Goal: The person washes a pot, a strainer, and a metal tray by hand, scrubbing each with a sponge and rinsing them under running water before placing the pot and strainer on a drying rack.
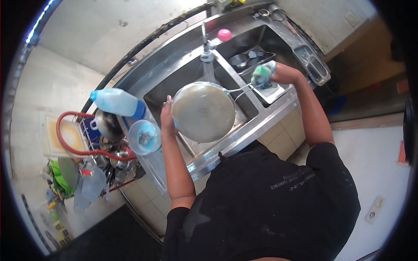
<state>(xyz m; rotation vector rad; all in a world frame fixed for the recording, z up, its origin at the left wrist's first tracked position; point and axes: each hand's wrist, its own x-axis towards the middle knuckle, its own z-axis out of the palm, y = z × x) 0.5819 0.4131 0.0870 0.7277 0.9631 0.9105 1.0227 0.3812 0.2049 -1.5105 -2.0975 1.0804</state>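
A round frying pan [203, 112] with a long, thin double-rod handle [240, 90] is tilted over the left sink basin, its broad flat face toward me. My left hand [167, 116] grips the pan's left rim, fingers partly hidden behind it. At the far end of the handle, my right hand [273, 73] is closed on a soapy green sponge [262, 71]. Suds cover that hand, and the sponge is against or very near the handle's end. Water runs from the faucet [206, 55] behind the pan's upper edge.
A blue-capped jug [115, 102] and a tub of bluish suds [144, 137] stand left of the basin. The right basin holds metal bowls [239, 61]. A pink bowl [224, 35] sits behind the divider. Crowded dishes and a red hose [65, 145] are at far left.
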